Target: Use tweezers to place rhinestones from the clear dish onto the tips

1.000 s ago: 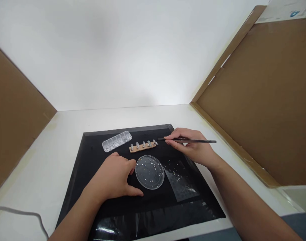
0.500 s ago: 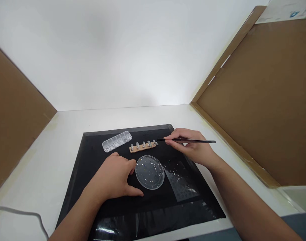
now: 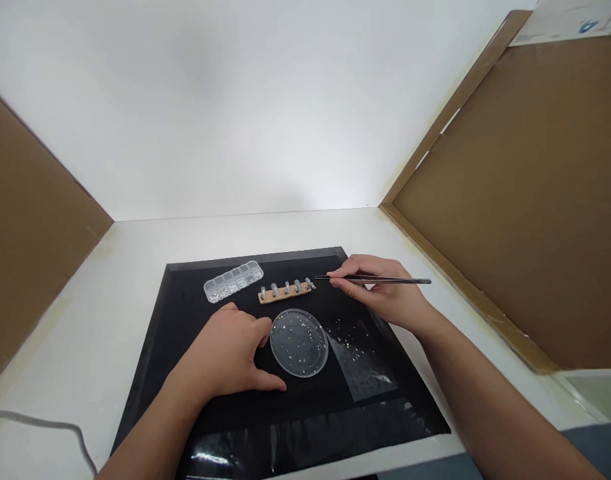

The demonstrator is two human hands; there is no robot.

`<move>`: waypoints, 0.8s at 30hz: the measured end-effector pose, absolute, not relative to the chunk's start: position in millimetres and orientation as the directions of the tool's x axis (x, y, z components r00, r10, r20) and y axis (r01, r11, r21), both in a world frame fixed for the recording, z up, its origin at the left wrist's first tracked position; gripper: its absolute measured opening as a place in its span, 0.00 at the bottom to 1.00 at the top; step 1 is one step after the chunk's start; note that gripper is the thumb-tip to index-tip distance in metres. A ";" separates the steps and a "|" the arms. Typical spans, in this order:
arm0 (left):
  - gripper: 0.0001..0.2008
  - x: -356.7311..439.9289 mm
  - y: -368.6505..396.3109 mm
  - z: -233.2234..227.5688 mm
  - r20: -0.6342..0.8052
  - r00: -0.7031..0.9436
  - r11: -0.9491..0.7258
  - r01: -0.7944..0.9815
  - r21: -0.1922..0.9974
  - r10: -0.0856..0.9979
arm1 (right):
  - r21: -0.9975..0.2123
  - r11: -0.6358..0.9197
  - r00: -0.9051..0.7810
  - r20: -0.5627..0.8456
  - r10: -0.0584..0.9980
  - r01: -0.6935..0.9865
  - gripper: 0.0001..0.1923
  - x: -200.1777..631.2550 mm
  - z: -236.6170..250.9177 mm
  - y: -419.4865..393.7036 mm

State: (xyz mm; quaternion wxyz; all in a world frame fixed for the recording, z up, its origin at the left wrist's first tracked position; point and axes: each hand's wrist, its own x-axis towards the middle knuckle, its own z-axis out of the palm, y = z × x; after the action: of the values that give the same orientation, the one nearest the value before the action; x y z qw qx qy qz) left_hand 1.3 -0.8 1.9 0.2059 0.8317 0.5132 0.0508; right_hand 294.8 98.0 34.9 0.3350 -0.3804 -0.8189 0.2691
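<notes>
In my right hand (image 3: 378, 287) is a pair of dark tweezers (image 3: 380, 279), held level with the points to the left. Those points are at the right end of a wooden strip (image 3: 284, 293) that carries several silvery nail tips (image 3: 287, 287). My left hand (image 3: 238, 350) rests on the mat with thumb and fingers apart, holding nothing. Beside it, at the thumb and index finger, lies a round clear dish (image 3: 299, 343) dotted with tiny gems. Whether the fingers touch its rim I cannot tell.
A clear compartment box (image 3: 234, 281) with small bits inside sits at the back left. Right of the dish, loose gems are scattered by a clear sheet (image 3: 368, 373). Everything lies on a black mat (image 3: 155, 353). Cardboard panels (image 3: 525, 200) flank both sides; a grey cable (image 3: 40, 421) runs at left.
</notes>
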 end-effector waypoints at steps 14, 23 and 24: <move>0.28 1.0 -1.1 0.9 -0.113 0.468 -0.395 0.834 0.386 0.877 | -0.696 0.574 -0.488 0.355 0.798 0.432 0.09 295.0 34.3 99.5; 0.28 1.7 -1.0 1.6 -0.120 0.466 -0.390 0.834 0.391 0.877 | -0.693 0.576 -0.491 0.354 0.796 0.435 0.08 297.3 31.7 99.7; 0.28 1.7 -1.0 1.6 -0.121 0.467 -0.390 0.834 0.391 0.876 | -0.692 0.577 -0.492 0.354 0.795 0.434 0.08 297.4 31.4 100.0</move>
State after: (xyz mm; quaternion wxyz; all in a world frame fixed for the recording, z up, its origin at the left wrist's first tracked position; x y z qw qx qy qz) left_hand 1.7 -1.0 1.6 0.2028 0.8320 0.5137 0.0524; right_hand 297.4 100.0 31.4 0.3373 -0.3743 -0.8213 0.2676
